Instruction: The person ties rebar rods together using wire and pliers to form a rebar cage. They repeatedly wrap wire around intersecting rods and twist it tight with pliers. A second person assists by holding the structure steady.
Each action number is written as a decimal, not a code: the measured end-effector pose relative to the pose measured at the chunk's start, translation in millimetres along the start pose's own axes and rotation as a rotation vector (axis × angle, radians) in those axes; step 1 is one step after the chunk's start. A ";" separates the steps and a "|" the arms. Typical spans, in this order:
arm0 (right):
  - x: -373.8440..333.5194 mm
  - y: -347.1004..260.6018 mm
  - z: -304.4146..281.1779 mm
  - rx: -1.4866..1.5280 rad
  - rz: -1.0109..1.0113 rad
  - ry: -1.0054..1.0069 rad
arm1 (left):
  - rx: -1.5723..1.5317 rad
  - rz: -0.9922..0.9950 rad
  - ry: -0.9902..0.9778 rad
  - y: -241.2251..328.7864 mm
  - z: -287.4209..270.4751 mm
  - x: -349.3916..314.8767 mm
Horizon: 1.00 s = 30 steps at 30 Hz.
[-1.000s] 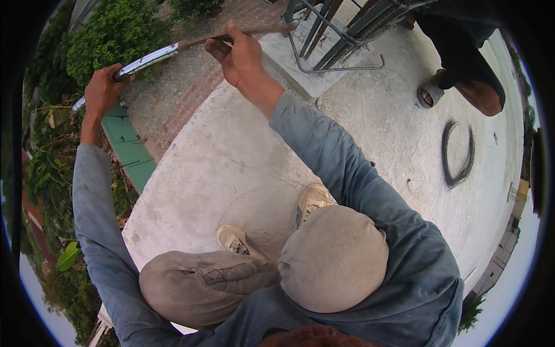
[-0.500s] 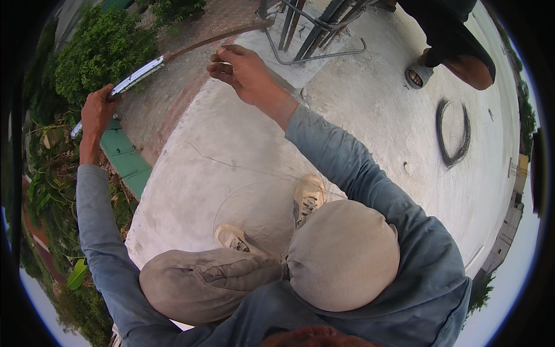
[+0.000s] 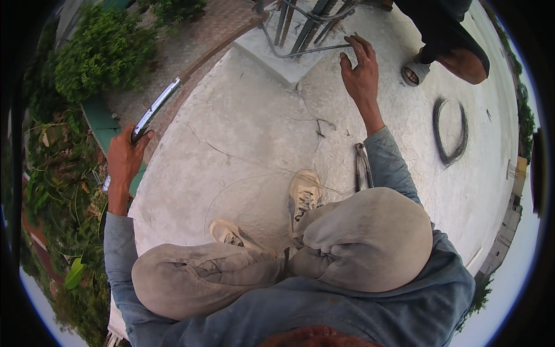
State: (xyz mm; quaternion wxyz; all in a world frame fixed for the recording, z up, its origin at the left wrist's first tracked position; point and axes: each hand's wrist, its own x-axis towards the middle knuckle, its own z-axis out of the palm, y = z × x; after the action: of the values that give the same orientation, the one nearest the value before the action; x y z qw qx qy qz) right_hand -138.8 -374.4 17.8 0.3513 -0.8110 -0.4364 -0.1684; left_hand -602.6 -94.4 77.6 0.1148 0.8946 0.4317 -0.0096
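My left hand (image 3: 124, 159) is wrapped round the silver grip of a long rebar bender (image 3: 157, 105). Its rusty brown arm runs up to the bent steel rod (image 3: 303, 53) beside the column bars, and their exact contact is hard to see. That rod loops round a cluster of upright rebar (image 3: 309, 29) standing on a pale concrete base (image 3: 277, 61). My right hand (image 3: 363, 75) is open, thumb and fingers apart, with the fingertips at the rod's free end. Whether they touch it I cannot tell.
Pincers (image 3: 362, 168) lie on the slab beside my right knee. A coil of thin wire (image 3: 451, 132) lies farther right. Another person's sandaled foot (image 3: 415, 74) stands near the column. Left of the slab edge (image 3: 173, 136) is a drop towards plants and paving. Loose wire crosses the slab.
My left hand and the bender's grip have swung right and nearer to me. My right hand has moved right to the rod's end. The pincers have come into view.
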 end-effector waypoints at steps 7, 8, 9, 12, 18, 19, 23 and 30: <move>15.6 17.7 19.3 -0.218 -0.186 -0.250 | -0.641 -0.078 -0.692 -5.9 -45.0 1.4; 20.3 22.9 20.8 -0.194 -0.209 -0.274 | -0.703 -0.115 -0.742 -4.7 -45.3 0.9; 25.1 28.4 21.7 -0.188 -0.205 -0.309 | -0.762 -0.143 -0.791 -2.7 -44.8 0.0; 30.8 40.6 28.5 -0.109 -0.229 -0.274 | -1.043 -0.351 -0.916 8.5 -36.0 -10.5; 37.6 57.3 30.0 -0.147 -0.284 -0.333 | -1.229 -0.364 -0.933 32.4 -32.5 -37.9; 39.4 58.3 30.0 -0.169 -0.285 -0.354 | -1.273 -0.371 -0.923 37.0 -32.7 -43.7; 43.3 62.3 28.7 -0.173 -0.302 -0.367 | -1.300 -0.402 -0.883 57.3 -34.6 -58.1; 42.2 68.6 26.8 -0.167 -0.299 -0.384 | -1.357 -0.513 -0.831 96.4 -39.5 -81.4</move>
State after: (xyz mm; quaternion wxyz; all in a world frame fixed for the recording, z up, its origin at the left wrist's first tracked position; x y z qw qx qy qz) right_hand -59.3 -355.8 -5.4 0.1650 -0.7808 -0.5948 -0.0969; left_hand -582.2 -206.6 144.5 0.7727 0.4289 0.4565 -0.1027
